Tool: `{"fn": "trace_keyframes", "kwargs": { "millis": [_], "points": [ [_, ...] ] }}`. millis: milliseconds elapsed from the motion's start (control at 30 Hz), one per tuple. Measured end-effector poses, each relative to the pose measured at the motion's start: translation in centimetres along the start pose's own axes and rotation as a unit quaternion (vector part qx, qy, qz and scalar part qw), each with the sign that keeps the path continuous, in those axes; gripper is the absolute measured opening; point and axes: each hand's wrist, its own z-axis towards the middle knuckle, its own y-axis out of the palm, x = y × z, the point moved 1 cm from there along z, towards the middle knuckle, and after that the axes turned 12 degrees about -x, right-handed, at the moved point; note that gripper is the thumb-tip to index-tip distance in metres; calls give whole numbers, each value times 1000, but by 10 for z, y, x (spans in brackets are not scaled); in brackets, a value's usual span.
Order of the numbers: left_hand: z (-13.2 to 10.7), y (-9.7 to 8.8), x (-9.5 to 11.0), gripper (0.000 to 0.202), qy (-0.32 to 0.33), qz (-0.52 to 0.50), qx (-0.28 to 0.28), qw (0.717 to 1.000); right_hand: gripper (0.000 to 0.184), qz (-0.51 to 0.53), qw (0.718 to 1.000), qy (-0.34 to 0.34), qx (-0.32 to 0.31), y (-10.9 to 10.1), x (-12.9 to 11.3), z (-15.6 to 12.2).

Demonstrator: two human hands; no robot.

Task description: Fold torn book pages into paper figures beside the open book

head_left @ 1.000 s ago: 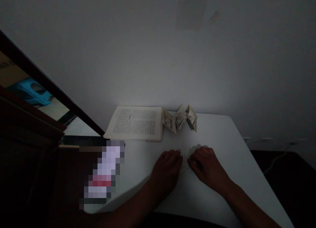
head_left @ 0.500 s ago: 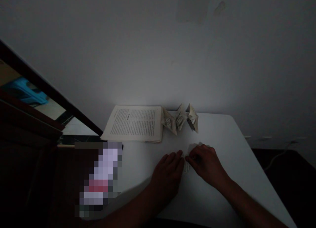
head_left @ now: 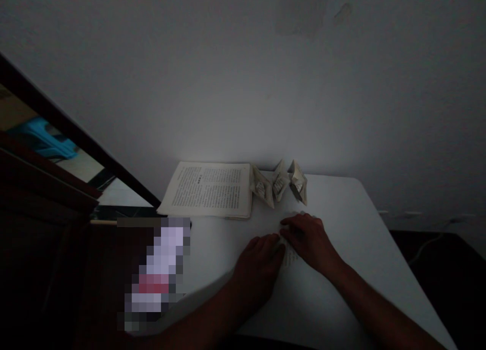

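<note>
A small piece of printed paper [head_left: 290, 256] lies on the white table between my hands, mostly covered by them; its folds are hard to make out in the dim light. My left hand [head_left: 260, 266] has its fingers bent together and holds the paper's left side down. On the upper right of the paper rests my right hand [head_left: 309, 238], thumb and forefinger stretched out and a little apart. Beyond them stand three folded paper boats, the left boat [head_left: 262, 188], the middle boat [head_left: 280, 182] and the right boat [head_left: 298, 182].
An open printed book [head_left: 207, 190] lies at the table's back left, touching the left boat. A pixelated object [head_left: 161, 269] sits by the left edge of the white table [head_left: 341, 208]. The wall [head_left: 243, 87] rises behind. A blue stool [head_left: 49, 140] shows at far left.
My right hand has slid slightly up and left, its thumb and forefinger parting. More of the printed paper shows beneath it. My left hand has stayed nearly in place.
</note>
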Motion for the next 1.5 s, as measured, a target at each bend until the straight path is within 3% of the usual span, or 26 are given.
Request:
{"fn": "trace_keyframes", "kwargs": {
  "millis": [100,200,400,667,900,1133,1500],
  "points": [
    [-1,-4,-5,25,24,-7,-8,1000,14,11,998,-56,-24,-3,-2,-6],
    [-2,-7,-10,18,39,-17,3,999,14,4,997,-69,-46,-8,-5,-13],
    [-4,-10,-17,12,-43,-30,44,998,11,1,997,-50,-54,-10,-7,-28],
    [-1,-5,-6,22,-89,-9,0,996,11,33,996,-34,-75,-3,-21,-49],
    [-4,-2,-2,39,-59,49,-28,997,7,32,998,4,-58,-2,-14,-45],
    [-3,-2,-1,40,-67,50,-54,995,9,44,998,26,-45,1,-16,-41],
    [-5,2,-2,39,-61,50,-49,996,10,0,998,51,-21,5,-16,-14]
  ]
}}
